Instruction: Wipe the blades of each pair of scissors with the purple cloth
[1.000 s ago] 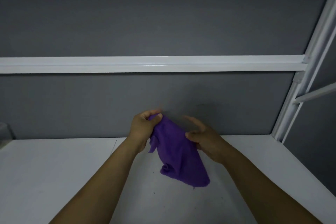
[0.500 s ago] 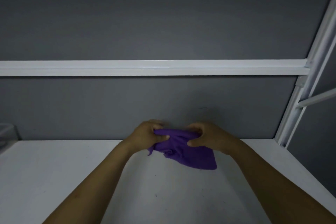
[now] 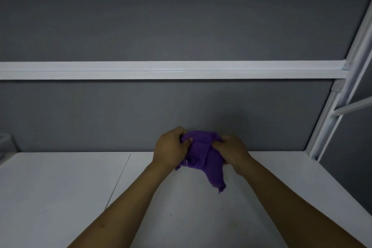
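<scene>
The left hand [image 3: 171,147] grips the purple cloth [image 3: 203,153] at its 9 o'clock edge, the right hand [image 3: 233,150] at 3 o'clock, above the counter [image 3: 60,187]; its tail hangs toward 5 o'clock. No scissors show.

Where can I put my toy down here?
The white tabletop is bare left of the left forearm, out to the translucent container, and right of the right forearm, up to the white metal frame. Crowded at the middle: left hand and right hand grip the crumpled purple cloth.
</scene>
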